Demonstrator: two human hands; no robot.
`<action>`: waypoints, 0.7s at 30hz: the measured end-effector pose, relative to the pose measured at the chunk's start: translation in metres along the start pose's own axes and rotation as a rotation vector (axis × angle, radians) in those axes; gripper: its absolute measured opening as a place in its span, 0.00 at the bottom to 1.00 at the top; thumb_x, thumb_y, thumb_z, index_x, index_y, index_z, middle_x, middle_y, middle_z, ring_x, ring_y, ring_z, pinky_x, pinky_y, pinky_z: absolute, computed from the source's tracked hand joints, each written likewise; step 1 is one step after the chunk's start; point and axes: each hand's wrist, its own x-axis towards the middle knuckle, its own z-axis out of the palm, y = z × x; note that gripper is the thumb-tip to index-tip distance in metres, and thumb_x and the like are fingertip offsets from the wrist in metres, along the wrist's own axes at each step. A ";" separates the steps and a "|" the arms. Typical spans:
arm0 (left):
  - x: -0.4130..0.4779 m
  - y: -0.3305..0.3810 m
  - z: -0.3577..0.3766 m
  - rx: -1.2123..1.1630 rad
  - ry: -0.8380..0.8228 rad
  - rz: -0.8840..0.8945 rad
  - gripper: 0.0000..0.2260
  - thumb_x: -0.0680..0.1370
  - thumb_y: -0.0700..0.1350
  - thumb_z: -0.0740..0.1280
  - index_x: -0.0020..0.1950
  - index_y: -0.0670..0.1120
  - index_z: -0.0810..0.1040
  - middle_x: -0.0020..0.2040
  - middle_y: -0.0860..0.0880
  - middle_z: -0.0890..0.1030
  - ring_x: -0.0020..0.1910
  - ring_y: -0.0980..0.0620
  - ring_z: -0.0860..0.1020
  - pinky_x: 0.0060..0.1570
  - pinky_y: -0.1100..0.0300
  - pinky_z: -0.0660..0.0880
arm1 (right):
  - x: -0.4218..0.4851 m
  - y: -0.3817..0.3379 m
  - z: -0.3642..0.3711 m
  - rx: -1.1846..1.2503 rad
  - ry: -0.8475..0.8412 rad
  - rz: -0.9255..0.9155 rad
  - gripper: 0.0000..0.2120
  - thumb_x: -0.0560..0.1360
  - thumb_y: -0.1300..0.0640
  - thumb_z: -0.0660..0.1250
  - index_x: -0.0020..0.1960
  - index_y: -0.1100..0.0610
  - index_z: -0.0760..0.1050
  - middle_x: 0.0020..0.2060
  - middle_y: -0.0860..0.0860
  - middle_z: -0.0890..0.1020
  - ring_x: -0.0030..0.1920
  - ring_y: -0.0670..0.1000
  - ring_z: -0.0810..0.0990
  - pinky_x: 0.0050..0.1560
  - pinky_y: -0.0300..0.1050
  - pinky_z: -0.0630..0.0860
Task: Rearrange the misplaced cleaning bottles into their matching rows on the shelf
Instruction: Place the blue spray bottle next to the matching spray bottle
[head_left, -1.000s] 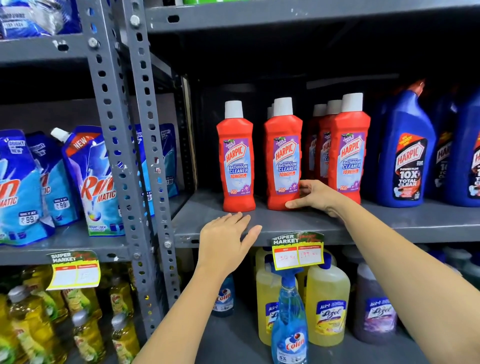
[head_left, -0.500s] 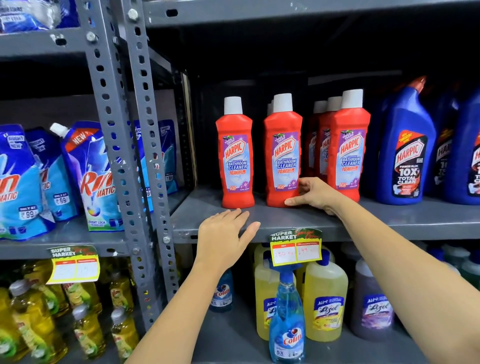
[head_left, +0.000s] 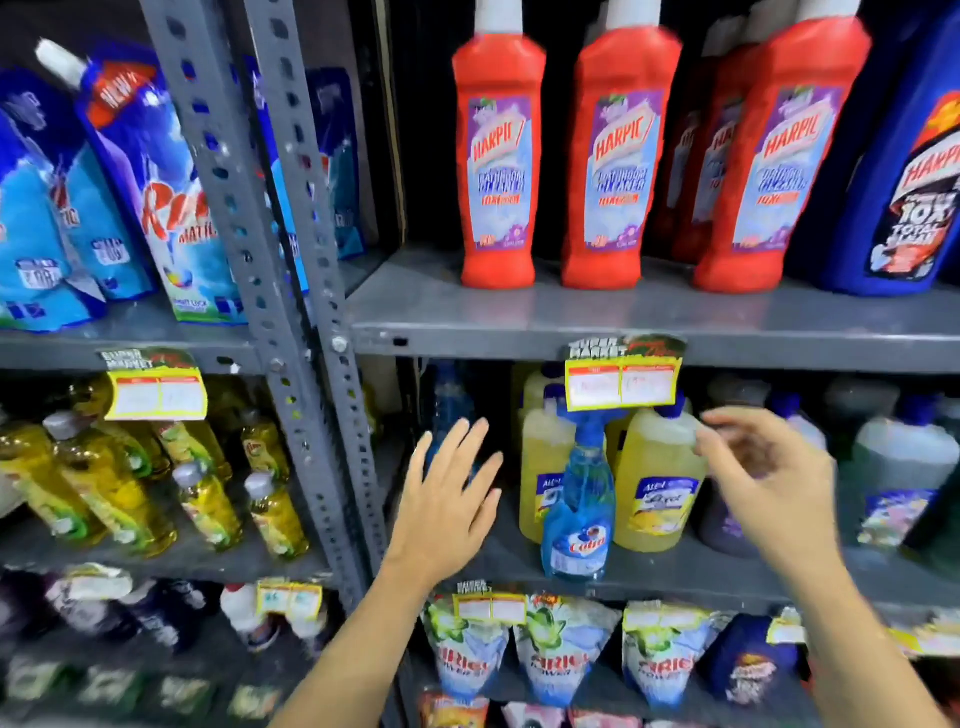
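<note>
A blue Colin spray bottle (head_left: 577, 512) stands at the front edge of the lower shelf (head_left: 675, 574), before two yellow Lizol bottles (head_left: 655, 483). Another blue bottle (head_left: 451, 402) stands further back on the left, partly hidden by my left hand (head_left: 447, 499), which is open with fingers spread. My right hand (head_left: 769, 478) hovers open, blurred, just right of the spray bottle's top and in front of a purple bottle (head_left: 724, 525). Red Harpic bottles (head_left: 621, 156) stand in rows on the shelf above, beside a blue Harpic bottle (head_left: 904, 171).
Grey slotted uprights (head_left: 291, 291) split the rack. Left bays hold blue Rin pouches (head_left: 150, 182) and yellow dish-liquid bottles (head_left: 114, 483). Ariel pouches (head_left: 561, 660) fill the shelf below. A yellow price tag (head_left: 621, 382) hangs over the spray bottle's head. Clear-bodied bottles (head_left: 904, 457) stand at right.
My view has dropped to the lower shelf. My right hand left the red Harpic bottle and came down; my left hand left the upper shelf edge. Both now hover before the lower shelf.
</note>
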 end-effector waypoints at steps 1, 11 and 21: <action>-0.020 0.001 0.014 -0.008 -0.096 -0.019 0.17 0.81 0.50 0.60 0.67 0.45 0.75 0.74 0.43 0.64 0.75 0.44 0.58 0.69 0.40 0.59 | -0.006 0.020 0.007 -0.038 -0.056 0.058 0.10 0.73 0.64 0.72 0.47 0.50 0.79 0.35 0.53 0.83 0.34 0.47 0.78 0.36 0.29 0.74; -0.123 -0.015 0.096 -0.013 -0.744 -0.365 0.30 0.82 0.61 0.39 0.72 0.48 0.69 0.71 0.46 0.70 0.68 0.41 0.70 0.61 0.43 0.71 | -0.035 0.128 0.060 -0.227 -0.738 0.439 0.36 0.63 0.58 0.81 0.67 0.53 0.70 0.56 0.49 0.79 0.55 0.52 0.80 0.52 0.48 0.79; -0.132 -0.014 0.107 -0.085 -0.680 -0.374 0.24 0.80 0.57 0.50 0.73 0.49 0.68 0.72 0.46 0.69 0.70 0.43 0.67 0.69 0.45 0.61 | -0.062 0.132 0.095 -0.247 -0.490 0.370 0.28 0.66 0.57 0.80 0.63 0.57 0.73 0.51 0.48 0.84 0.45 0.40 0.83 0.45 0.37 0.80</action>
